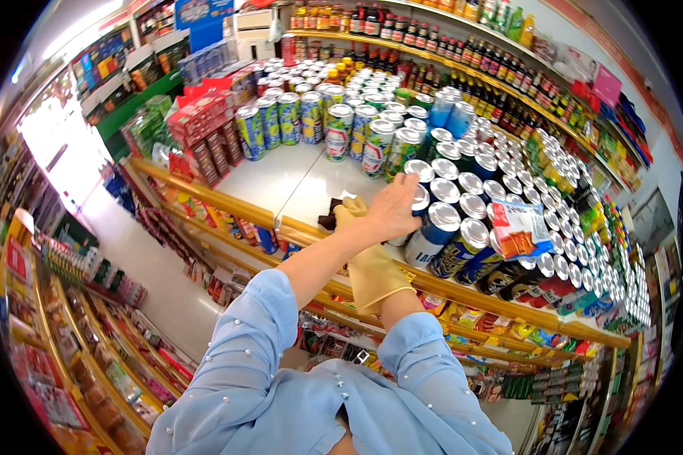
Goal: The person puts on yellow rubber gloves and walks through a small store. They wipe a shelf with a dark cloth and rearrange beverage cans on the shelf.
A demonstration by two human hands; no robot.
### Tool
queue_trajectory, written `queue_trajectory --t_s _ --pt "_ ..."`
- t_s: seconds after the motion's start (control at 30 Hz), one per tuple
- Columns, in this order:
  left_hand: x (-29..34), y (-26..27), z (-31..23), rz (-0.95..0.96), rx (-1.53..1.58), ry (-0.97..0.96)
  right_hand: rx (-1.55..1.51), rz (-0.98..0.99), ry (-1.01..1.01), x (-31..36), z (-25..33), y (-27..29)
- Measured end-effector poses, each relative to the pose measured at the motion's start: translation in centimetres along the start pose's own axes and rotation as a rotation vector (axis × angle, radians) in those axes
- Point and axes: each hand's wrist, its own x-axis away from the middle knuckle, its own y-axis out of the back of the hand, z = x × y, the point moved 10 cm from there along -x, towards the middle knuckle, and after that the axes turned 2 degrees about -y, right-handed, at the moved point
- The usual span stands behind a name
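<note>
My bare left hand (395, 207) reaches over the counter, fingers and thumb curled against the left side of a silver-topped drink can (420, 199) at the front of the can group. My right hand (364, 246), in a yellow rubber glove, crosses beneath the left wrist. Its fingers are closed at a dark brown cloth (328, 215) that lies against the white counter top (281, 184); the left forearm partly hides this hand. Just right of my left hand stands a white and blue can (435, 233), with a dark blue and yellow can (461, 247) beside it.
Many upright cans crowd the counter's right side. Blue-yellow cans (269, 121) and red boxes (202, 114) stand farther left. A snack packet (520, 227) lies on can tops. A wooden rail (501, 299) edges the counter; bottle shelves (463, 57) rise behind. An aisle (155, 265) runs left.
</note>
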Motion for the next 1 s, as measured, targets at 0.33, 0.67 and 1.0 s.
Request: queue_trajectory --t_s 0.33,0.67,1.0 --pt "-0.7 12.8 4.1 -0.327 0.039 -0.036 0.028 0.115 0.029 0.6 -0.8 -0.6" --pt "4.9 26.0 21.3 -0.378 -0.597 0.209 0.033 0.203 0.057 0.3 1.0 -0.4" --pt "6.6 25.5 30.9 -0.309 -0.536 0.423 -0.023 0.149 0.091 0.1 0.7 0.5"
